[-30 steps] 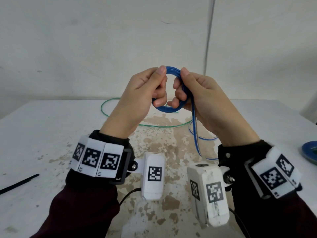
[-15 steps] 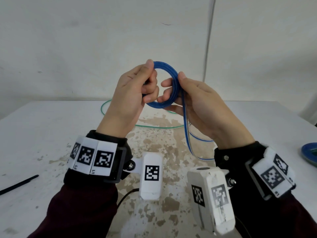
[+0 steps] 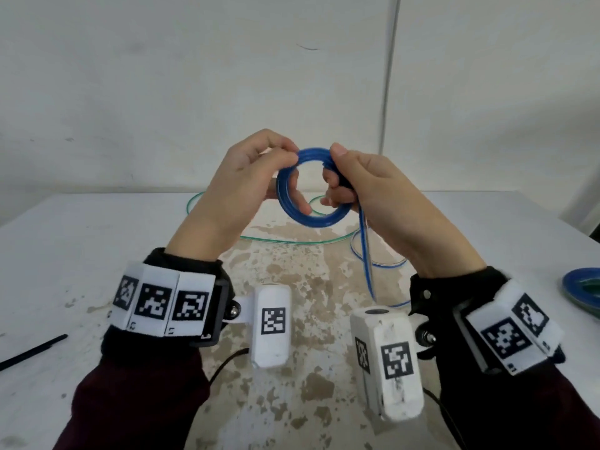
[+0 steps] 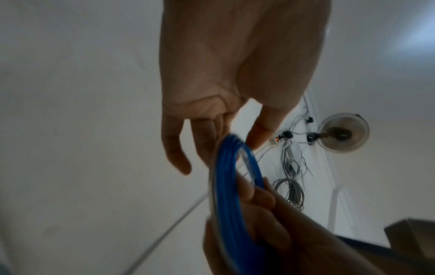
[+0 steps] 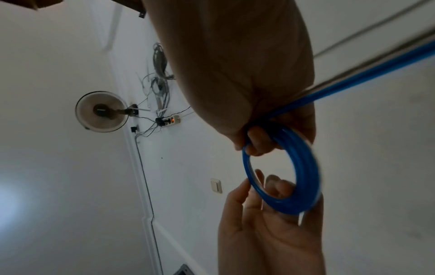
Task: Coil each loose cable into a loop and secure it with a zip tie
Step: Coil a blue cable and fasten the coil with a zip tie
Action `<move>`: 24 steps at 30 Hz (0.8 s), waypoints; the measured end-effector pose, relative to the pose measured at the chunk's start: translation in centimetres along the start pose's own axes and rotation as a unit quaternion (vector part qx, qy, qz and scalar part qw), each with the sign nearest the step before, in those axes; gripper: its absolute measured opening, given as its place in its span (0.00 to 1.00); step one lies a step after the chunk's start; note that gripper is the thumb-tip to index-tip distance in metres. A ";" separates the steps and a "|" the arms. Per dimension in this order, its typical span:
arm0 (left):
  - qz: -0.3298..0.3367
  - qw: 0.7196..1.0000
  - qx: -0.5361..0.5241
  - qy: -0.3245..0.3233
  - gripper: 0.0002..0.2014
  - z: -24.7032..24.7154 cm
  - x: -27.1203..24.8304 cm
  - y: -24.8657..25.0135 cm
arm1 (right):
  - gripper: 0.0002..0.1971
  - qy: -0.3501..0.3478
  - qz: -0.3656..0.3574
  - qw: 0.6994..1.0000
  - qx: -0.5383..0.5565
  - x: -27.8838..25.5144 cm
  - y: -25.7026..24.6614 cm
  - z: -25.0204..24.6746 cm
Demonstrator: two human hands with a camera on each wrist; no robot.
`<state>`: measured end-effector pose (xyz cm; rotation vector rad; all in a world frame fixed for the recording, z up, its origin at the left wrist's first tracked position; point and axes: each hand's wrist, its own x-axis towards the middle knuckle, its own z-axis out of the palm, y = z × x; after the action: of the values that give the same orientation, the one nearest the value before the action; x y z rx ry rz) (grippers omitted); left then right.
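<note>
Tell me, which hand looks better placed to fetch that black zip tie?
Probably the left hand: the zip tie lies on its side, and the right hand grips the blue coil where the loose tail runs off.

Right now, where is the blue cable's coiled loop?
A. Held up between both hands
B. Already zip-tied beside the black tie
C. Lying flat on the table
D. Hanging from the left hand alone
A: the left hand and right hand each grip the blue coil above the table, its tail trailing down.

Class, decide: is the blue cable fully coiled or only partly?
Partly: the blue cable forms a loop between both hands, but a loose length hangs to the table.
</note>
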<state>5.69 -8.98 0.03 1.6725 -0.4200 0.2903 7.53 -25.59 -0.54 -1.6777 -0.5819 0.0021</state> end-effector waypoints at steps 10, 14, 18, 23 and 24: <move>0.105 0.973 0.191 -0.077 0.07 2.1 -0.8 -0.3 | 0.21 -0.043 0.009 0.991 -0.128 -0.6 -0.7 -1.3; 0.124 0.970 0.206 -0.025 0.04 2.0 -0.6 -0.5 | 0.21 -0.033 0.026 0.999 -0.022 -0.3 -0.3 -1.1; 0.152 0.968 0.191 0.059 0.04 1.7 -0.4 -0.6 | 0.20 -0.030 0.003 1.000 -0.007 0.0 0.0 -1.1; 0.136 0.975 0.166 0.061 0.05 2.2 -0.3 -0.7 | 0.20 -0.005 -0.024 1.000 -0.008 0.1 0.3 -1.0; 0.111 0.980 0.163 0.039 0.05 1.9 -0.3 -0.7 | 0.20 -0.007 -0.019 1.000 0.000 0.2 0.4 -1.1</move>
<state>5.68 -10.80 -1.03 1.9284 -0.5227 0.6142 8.17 -26.52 -0.62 -1.6679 -0.6236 -0.0146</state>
